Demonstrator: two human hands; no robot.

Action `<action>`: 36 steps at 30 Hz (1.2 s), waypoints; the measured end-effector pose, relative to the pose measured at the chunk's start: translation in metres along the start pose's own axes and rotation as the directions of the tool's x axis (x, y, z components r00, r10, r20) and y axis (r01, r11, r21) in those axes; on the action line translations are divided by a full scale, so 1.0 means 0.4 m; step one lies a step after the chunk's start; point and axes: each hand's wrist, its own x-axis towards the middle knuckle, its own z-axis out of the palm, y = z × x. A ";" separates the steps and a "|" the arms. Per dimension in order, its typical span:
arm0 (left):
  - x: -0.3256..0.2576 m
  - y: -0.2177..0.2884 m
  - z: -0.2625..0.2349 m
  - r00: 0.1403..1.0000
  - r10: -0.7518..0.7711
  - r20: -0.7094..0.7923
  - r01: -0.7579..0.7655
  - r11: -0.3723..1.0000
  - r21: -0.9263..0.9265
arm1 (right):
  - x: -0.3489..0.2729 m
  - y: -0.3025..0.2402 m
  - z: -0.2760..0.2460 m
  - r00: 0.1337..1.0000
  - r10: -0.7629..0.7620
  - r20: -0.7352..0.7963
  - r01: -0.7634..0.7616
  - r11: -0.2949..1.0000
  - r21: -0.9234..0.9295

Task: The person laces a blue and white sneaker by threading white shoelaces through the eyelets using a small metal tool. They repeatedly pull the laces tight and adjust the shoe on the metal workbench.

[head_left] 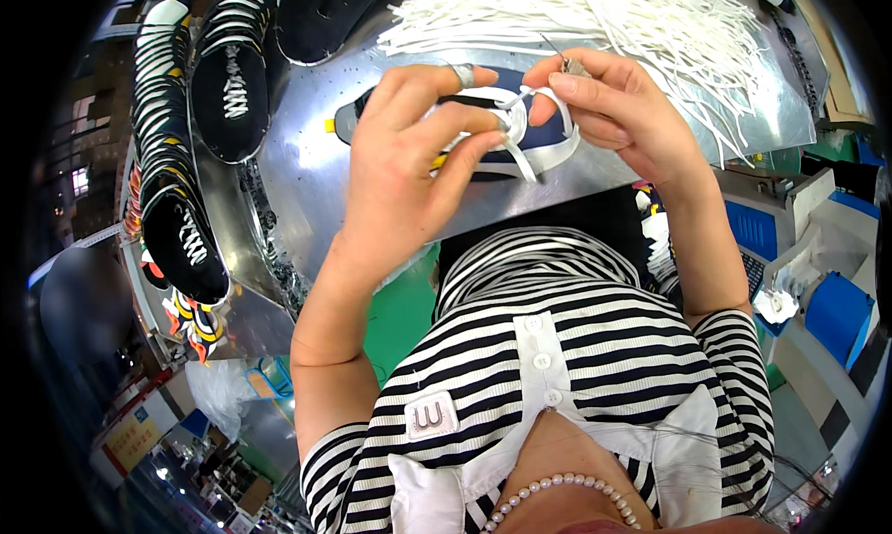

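shoe upper (pixel 520 148) | left hand (pixel 409 162) grip: clamps it | right hand (pixel 604 106) grip: pinches white lace (pixel 544 97)

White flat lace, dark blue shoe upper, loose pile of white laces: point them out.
White flat lace (pixel 520 158), head view, its hanging end.
Dark blue shoe upper (pixel 548 132), head view, its side panel.
Loose pile of white laces (pixel 595 18), head view, its middle.

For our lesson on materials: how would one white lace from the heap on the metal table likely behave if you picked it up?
Probably floppy: the laces lie curved and tangled on the table. Likely light, being thin flat strips. One loops easily between the left hand and right hand.
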 end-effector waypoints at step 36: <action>0.089 0.030 -0.045 0.951 0.274 -0.145 -0.216 0.921 0.325 | 0.018 -0.052 0.042 0.995 -0.046 0.084 0.026 0.976 0.218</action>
